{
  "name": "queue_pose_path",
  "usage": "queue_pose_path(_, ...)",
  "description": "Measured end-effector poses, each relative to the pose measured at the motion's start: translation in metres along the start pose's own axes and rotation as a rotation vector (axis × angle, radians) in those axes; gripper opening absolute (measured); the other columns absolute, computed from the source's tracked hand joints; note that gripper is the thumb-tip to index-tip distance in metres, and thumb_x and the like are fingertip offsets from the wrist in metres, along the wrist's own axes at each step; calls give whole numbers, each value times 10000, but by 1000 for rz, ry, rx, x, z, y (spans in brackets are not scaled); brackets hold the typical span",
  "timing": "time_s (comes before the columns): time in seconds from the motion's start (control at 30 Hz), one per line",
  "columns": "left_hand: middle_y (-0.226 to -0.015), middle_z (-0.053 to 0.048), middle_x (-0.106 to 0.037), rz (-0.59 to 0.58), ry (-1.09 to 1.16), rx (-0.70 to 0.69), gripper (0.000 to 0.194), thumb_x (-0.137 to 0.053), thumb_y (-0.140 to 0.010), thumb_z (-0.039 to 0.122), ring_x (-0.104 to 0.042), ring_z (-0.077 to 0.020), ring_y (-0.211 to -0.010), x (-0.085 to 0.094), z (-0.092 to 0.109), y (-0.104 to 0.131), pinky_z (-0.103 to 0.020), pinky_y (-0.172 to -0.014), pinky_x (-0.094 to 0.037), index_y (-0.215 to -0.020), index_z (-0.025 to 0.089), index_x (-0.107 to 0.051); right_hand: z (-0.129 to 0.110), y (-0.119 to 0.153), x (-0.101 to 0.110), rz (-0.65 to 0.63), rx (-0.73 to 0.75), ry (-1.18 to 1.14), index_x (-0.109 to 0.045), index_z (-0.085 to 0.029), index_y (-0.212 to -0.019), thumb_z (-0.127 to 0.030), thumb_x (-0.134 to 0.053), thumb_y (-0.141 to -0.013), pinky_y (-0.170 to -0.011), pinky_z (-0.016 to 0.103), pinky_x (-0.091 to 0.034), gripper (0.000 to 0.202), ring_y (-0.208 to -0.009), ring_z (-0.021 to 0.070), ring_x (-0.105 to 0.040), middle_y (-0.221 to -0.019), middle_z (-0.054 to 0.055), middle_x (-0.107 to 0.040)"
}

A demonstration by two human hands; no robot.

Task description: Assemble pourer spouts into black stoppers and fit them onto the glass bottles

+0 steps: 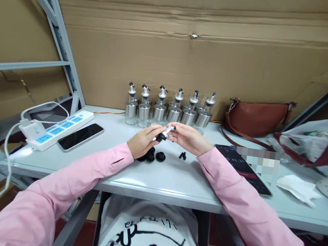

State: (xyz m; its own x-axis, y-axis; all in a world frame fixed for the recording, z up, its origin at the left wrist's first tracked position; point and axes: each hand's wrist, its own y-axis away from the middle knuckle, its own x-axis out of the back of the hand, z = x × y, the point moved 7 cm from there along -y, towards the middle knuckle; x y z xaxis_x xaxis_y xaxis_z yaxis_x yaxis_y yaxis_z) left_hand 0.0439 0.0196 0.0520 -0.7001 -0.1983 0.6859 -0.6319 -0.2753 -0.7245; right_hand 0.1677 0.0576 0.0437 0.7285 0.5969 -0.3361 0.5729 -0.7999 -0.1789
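Note:
Between my hands, just above the table, is a pour spout (pixel 165 133) with a silver body and a black ribbed stopper. My left hand (pixel 144 140) is closed around its stopper end. The fingers of my right hand (pixel 189 138) pinch its upper end, near the tip. Below my left hand lie several black rubber stoppers (pixel 160 156), partly hidden by that hand. Right of them is a small cluster of tiny black caps (pixel 183 156). Behind my hands stand glass and steel oil bottles (pixel 159 113) in rows, the front ones topped with silver spouts.
A white power strip (pixel 61 130) and a phone (pixel 80 137) lie at the left. On the right are a tablet (pixel 243 170), a white tissue (pixel 298 189), a brown handbag (pixel 257 118) and a clear plastic bag (pixel 318 138). Cardboard (pixel 161 57) lines the back.

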Motion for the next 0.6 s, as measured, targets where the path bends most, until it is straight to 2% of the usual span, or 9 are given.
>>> queue_pose_path(0.2,-1228,-127,-481,-53,-88,68,361,-321,-934,263,-470,-223,-1151,-6,-5,2,-367,-928,-402,-1287,189,-322,3,0,-1,1,-26,13,-676,-178,-891,-331,-709,-709,-896,269,-452,239,-871,121,-624,-894,29,-676)
queue_pose_path(0.6,-1169,-136,-570,-38,-235,82,260,-307,-943,233,-519,-202,-1110,-4,-2,0,-349,-850,-327,-1174,149,-392,5,-1,-1,-13,-18,24,-672,-178,-913,-323,-709,-711,-953,292,-426,251,-906,126,-623,-911,37,-678)
